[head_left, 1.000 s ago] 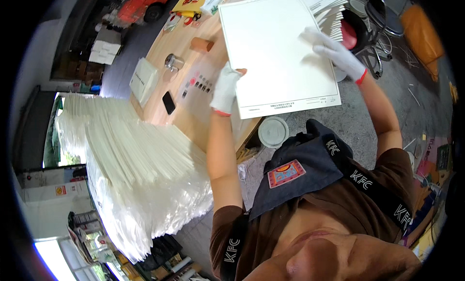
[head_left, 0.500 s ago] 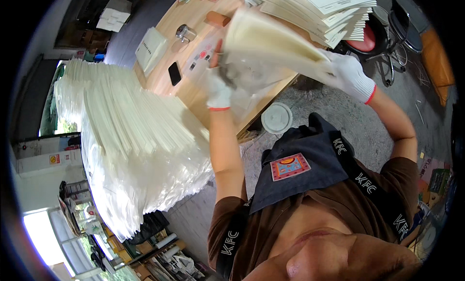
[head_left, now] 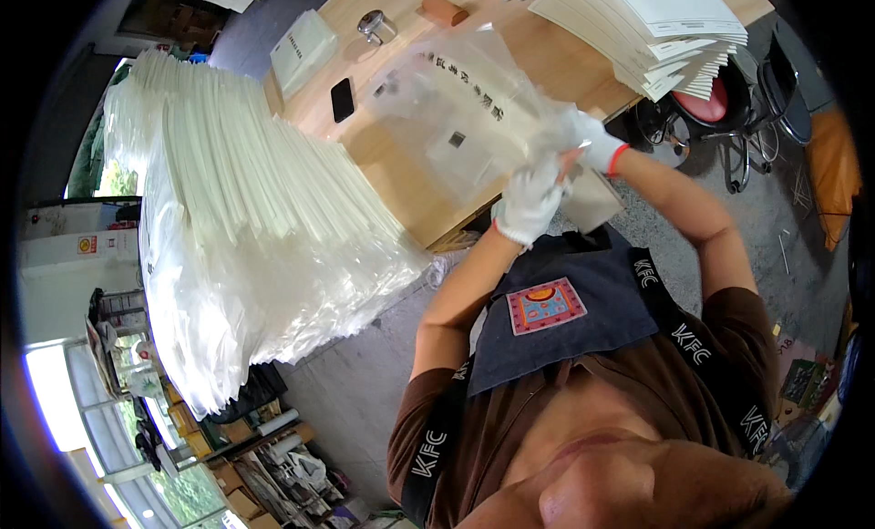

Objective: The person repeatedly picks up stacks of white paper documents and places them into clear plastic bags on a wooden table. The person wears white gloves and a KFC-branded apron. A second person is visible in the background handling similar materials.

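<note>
A clear plastic bag (head_left: pixel 456 96) with dark printing lies over the near edge of the wooden table. Cream folded paper (head_left: pixel 592 205) sticks out at its near end, and the rest seems to lie inside the bag. My left hand (head_left: pixel 531 199), in a white glove with bare fingertips showing, is closed at the bag's mouth by the paper. Close beside it, my right hand (head_left: pixel 599 146), also white-gloved, is closed on the bag's right edge. The fingers of both hands are partly blurred and overlap the plastic, so their exact hold is hard to make out.
A tall, leaning pile of cream paper in plastic (head_left: pixel 264 210) stands to the left. On the table (head_left: pixel 401 187) are a phone (head_left: pixel 342 101), a glass mug (head_left: pixel 375 28), a brown cylinder (head_left: pixel 445 10), a packet (head_left: pixel 303 53) and fanned paper stacks (head_left: pixel 656 28). Stools (head_left: pixel 711 105) stand at right.
The cream paper has come down from above the table to the near edge, at the bag. Both hands have moved together, the left going right and the right going left.
</note>
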`<state>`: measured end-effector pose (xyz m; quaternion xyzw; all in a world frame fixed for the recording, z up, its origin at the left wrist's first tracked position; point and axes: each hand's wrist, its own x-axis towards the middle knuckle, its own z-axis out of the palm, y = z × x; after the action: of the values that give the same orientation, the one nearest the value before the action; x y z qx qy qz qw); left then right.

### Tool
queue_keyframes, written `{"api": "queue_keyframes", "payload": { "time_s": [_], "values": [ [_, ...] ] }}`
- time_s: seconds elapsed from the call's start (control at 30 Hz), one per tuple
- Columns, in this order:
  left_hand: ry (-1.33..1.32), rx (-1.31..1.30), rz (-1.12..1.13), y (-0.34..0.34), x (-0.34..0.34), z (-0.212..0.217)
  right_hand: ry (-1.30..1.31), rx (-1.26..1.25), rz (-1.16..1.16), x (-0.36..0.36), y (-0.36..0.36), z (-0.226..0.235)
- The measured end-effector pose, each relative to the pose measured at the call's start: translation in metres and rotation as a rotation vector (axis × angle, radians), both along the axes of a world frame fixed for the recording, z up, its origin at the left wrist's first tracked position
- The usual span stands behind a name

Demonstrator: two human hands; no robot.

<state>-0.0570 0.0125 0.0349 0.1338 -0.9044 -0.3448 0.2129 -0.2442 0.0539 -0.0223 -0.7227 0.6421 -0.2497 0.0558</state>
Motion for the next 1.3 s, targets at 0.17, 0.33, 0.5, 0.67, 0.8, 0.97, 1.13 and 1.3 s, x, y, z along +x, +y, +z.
{"api": "queue_keyframes", "payload": {
  "time_s": [0.17, 0.33, 0.5, 0.67, 0.8, 0.97, 1.13, 1.3],
  "values": [
    [0.306, -0.096, 0.056, -0.015, -0.041, 0.003, 0.072, 0.236, -0.101, 0.04, -0.008, 0.0],
    [-0.233, 0.475, 0.252, -0.048, -0.002, -0.057, -0.143, 0.125, -0.202, 0.068, 0.036, -0.013],
    [-0.248, -0.136, 0.147, 0.013, 0.027, -0.066, 0.279, 0.332, -0.607, 0.023, 0.006, -0.044],
    [-0.265, -0.342, 0.705, -0.048, 0.101, -0.095, 0.169, 0.3, -0.49, 0.015, 0.006, -0.045],
    [-0.247, -0.351, 0.6, -0.004, 0.139, -0.059, 0.078, 0.29, -0.346, 0.043, 0.067, -0.026],
    [-0.225, -0.107, 0.389, 0.059, 0.174, -0.063, 0.033, 0.673, -0.243, 0.056, 0.14, -0.023],
    [-0.172, -0.249, 0.629, 0.001, 0.128, -0.061, 0.088, 0.39, -0.39, 0.033, 0.082, -0.023],
    [0.101, -0.046, 0.426, 0.037, 0.192, -0.135, 0.149, 0.971, -0.159, 0.032, 0.105, -0.021]
  ]
}}
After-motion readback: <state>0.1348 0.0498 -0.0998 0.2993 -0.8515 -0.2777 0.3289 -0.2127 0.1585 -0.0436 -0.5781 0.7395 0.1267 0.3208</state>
